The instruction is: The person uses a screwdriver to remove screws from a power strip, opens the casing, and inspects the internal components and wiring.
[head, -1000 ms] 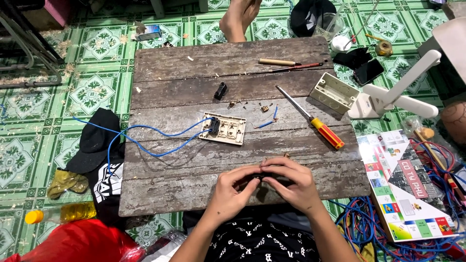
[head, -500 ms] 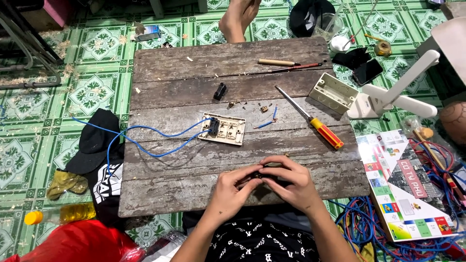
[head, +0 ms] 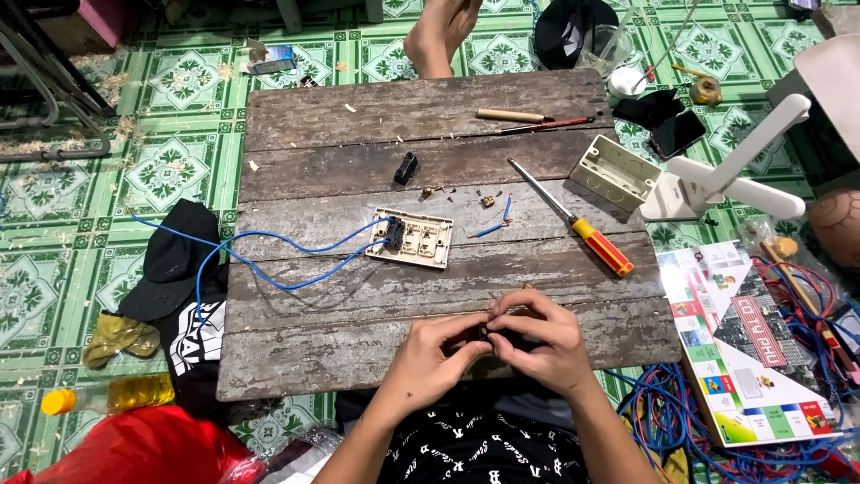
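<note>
Both hands remain at the near edge of the board, almost unmoved since the earlier frames, with the fingers only slightly regrouped. Left hand and right hand are pressed close together, fingertips meeting, and pinch a small dark part between them; the part is mostly covered, so its kind cannot be told. It sits just above the board's near plank, in front of the person's torso. Farther up the board lies a beige switch plate, face down, with a blue wire running from its left end off the board's left edge. A screwdriver with a yellow and red handle lies diagonally to the right of the plate. A small black piece rests above the plate, and short wire scraps lie between plate and screwdriver. A beige wall box sits at the board's right edge. A pencil lies near the far edge. Another person's foot touches the far side.
</note>
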